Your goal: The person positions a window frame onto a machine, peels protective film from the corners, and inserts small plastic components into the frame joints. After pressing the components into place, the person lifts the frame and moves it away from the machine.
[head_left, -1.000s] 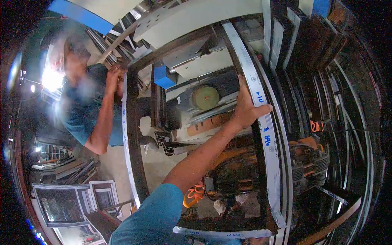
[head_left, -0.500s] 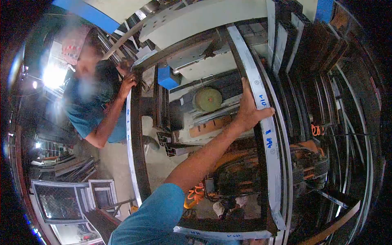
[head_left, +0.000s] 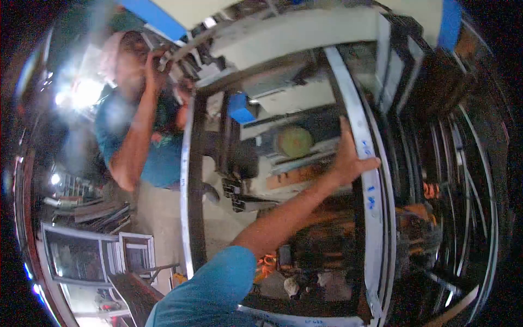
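Note:
My left hand grips the right-hand upright of a dark rectangular window frame. The thumb lies across the outer face, while the fingers run up along the inner side. White protective film with blue handwriting covers the frame's outer faces. The frame stands upright before me, and the workshop shows through its opening. My arm in a teal sleeve crosses its lower part. My right hand is out of sight. Motion blurs the picture somewhat.
Left of the frame stands a co-worker, one hand raised near the head. Through the opening appear a round greenish disc and a blue box. Dark profiles stand at right; finished window units lean at lower left.
The co-worker's hand has left the frame's upper left corner and risen toward the head. The whole view has shifted, so the frame sits further right. My left hand keeps its grip.

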`<action>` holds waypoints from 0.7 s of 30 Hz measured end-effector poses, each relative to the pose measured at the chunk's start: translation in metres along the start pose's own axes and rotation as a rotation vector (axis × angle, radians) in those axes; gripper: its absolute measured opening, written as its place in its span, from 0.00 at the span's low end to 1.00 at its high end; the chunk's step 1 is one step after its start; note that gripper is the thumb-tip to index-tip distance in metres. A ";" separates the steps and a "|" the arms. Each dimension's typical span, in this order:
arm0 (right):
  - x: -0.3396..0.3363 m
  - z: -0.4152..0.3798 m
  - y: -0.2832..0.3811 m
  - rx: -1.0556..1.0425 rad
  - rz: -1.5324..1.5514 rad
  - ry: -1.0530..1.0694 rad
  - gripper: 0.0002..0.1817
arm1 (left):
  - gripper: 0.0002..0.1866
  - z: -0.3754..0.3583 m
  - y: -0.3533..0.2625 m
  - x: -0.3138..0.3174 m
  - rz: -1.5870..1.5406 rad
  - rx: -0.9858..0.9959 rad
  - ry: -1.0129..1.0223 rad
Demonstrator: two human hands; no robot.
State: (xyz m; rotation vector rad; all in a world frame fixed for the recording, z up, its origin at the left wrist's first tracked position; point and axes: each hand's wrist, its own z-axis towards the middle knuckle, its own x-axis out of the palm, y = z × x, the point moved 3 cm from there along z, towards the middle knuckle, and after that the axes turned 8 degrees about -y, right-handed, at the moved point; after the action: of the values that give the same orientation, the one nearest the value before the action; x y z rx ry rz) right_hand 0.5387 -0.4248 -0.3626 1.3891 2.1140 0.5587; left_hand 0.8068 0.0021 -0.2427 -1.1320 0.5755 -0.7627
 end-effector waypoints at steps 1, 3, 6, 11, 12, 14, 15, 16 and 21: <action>0.003 0.001 0.001 -0.004 -0.009 0.005 0.45 | 0.70 0.001 -0.002 -0.002 0.037 0.023 0.025; 0.005 0.004 0.003 -0.008 -0.022 0.012 0.44 | 0.70 0.003 -0.004 -0.007 0.264 0.092 0.023; 0.004 0.005 0.004 -0.010 -0.020 0.017 0.44 | 0.69 0.004 -0.001 -0.005 0.212 0.099 -0.015; -0.002 0.001 -0.002 -0.009 0.015 0.004 0.44 | 0.70 0.002 0.007 0.002 -0.073 -0.011 0.000; -0.003 -0.001 -0.003 -0.008 0.020 0.002 0.44 | 0.68 0.002 0.005 0.002 -0.082 -0.044 0.008; -0.006 -0.005 -0.004 -0.005 0.033 -0.005 0.43 | 0.65 0.002 -0.003 0.003 -0.132 -0.083 0.007; -0.006 -0.007 -0.005 -0.003 0.036 -0.009 0.43 | 0.63 0.002 -0.009 0.004 -0.173 -0.087 -0.001; -0.007 -0.009 -0.006 -0.003 0.039 -0.011 0.43 | 0.63 0.002 -0.008 0.004 -0.169 -0.092 0.009; -0.013 -0.022 -0.012 0.011 0.048 -0.027 0.43 | 0.63 0.007 -0.004 0.001 -0.062 -0.008 0.047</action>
State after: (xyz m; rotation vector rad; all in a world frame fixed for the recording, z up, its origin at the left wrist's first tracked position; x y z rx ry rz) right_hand 0.5200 -0.4423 -0.3506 1.4492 2.0706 0.5449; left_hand 0.8120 0.0044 -0.2362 -1.1463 0.5859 -0.8429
